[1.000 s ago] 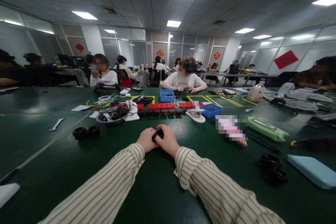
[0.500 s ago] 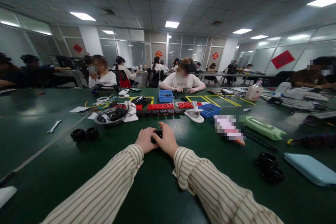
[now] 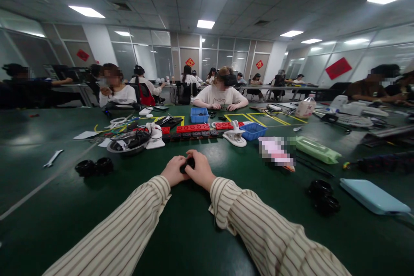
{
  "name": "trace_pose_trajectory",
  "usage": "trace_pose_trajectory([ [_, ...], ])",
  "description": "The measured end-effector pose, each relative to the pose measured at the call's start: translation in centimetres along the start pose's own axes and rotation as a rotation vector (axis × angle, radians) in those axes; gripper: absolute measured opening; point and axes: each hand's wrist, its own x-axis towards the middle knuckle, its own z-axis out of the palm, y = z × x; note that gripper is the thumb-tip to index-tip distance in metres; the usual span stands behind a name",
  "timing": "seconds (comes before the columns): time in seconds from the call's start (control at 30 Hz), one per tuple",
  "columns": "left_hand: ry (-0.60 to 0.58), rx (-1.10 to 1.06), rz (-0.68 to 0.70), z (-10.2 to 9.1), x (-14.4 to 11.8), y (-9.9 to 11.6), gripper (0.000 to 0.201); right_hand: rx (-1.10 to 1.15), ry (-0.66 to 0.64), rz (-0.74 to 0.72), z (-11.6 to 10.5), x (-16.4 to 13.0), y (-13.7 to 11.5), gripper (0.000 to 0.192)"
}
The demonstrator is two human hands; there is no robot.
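My left hand [image 3: 173,170] and my right hand [image 3: 201,170] meet over the green table [image 3: 190,228], both closed around a small black round part [image 3: 189,163]. Fingers cover most of it, so its exact kind does not show. On the left side of the table sits a pair of shiny black ring-shaped parts [image 3: 93,167] side by side. Another such black pair [image 3: 324,197] rests to the right of my right forearm.
Ahead lie red power strips [image 3: 193,127], a white clip base [image 3: 234,134], blue bins [image 3: 199,115] and a bowl of black cables [image 3: 129,144]. A wrench [image 3: 53,158] is at left; a green packet [image 3: 317,150] and light-blue case [image 3: 375,196] at right. A person [image 3: 220,92] sits opposite.
The view has shifted slightly, so the scene sits further left. Around the black part, my right fingers have curled in and more of its dark opening shows.
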Motion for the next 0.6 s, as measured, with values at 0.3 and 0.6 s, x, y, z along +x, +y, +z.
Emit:
trace_pose_trajectory([
  [0.3,0.041,0.040,-0.075,0.3,-0.2,0.3,0.061,-0.032,0.017,0.034,0.0,-0.1,0.0,0.049],
  [0.6,0.034,0.166,-0.165,0.1,-0.3,1.6,0.035,-0.124,0.031,0.118,0.1,0.1,-0.1,0.039],
])
